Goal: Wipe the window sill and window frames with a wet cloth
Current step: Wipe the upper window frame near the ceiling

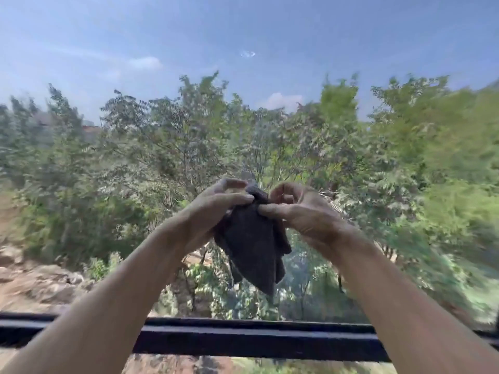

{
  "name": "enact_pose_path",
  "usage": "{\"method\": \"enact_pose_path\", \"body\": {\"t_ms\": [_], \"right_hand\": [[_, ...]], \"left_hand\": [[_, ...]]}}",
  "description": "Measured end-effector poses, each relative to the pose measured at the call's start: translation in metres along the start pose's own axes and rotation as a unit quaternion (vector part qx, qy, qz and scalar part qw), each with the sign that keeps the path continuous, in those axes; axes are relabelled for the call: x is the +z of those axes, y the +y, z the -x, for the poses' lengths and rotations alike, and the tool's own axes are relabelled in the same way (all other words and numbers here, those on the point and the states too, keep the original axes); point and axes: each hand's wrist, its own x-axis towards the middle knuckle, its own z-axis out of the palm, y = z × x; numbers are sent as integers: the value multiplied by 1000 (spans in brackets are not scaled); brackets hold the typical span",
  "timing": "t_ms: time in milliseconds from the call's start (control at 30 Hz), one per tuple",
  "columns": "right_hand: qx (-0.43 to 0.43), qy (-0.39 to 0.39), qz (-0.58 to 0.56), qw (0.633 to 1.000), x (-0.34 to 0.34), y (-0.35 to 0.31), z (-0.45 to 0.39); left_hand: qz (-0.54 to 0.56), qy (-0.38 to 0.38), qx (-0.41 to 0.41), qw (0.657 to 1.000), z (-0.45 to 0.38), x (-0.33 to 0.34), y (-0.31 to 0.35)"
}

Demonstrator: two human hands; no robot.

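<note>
Both hands, left (216, 209) and right (302, 211), pinch the cloth's (251, 249) top, which hangs lengthwise down, well above the frame (243, 338) running crosswise directly below.

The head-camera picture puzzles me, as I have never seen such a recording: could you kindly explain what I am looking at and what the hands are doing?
There is no machine here. The single picture comes from a wide-angle camera worn on a person's head, so you see their own bare arms reaching forward. The left hand and the right hand both pinch the top of a dark cloth, which hangs down between them in the air. Behind it is window glass, with blurred trees and blue sky outside. Along the bottom runs a black window frame bar; the cloth is above it, not touching it.
</note>
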Motion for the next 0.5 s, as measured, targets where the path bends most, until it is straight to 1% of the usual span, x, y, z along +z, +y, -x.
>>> {"method": "enact_pose_path", "body": {"t_ms": [67, 133, 167, 233, 267, 300, 333, 400, 433, 467, 500], "right_hand": [[-10, -21, 70, 997, 22, 10, 16], [-7, -32, 139, 990, 35, 18, 29], [-9, -25, 178, 984, 40, 22, 35], [-24, 28, 258, 965, 45, 27, 46], [-37, 54, 291, 954, 48, 28, 48], [-54, 73, 326, 941, 50, 31, 57], [-75, 82, 358, 927, 53, 32, 62], [-111, 79, 416, 899, 56, 40, 75], [-115, 73, 432, 891, 53, 46, 87], [-115, 70, 437, 889, 56, 50, 91], [-102, 59, 429, 896, 53, 58, 99]], "left_hand": [[-57, -19, -21, 998, 24, -13, -21], [-171, -12, -34, 985, 43, -19, -30], [-211, 5, -45, 976, 51, -20, -35], [-295, 14, -58, 954, 62, -20, -41], [-345, 21, -52, 937, 66, -18, -43], [-410, 39, -31, 911, 73, -11, -47], [-487, 77, 1, 870, 77, -5, -50], [-592, 190, 49, 781, 86, 12, -57], [-608, 230, 60, 758, 92, 24, -63], [-612, 247, 68, 749, 93, 24, -65], [-616, 244, 62, 747, 95, 29, -70]]}}
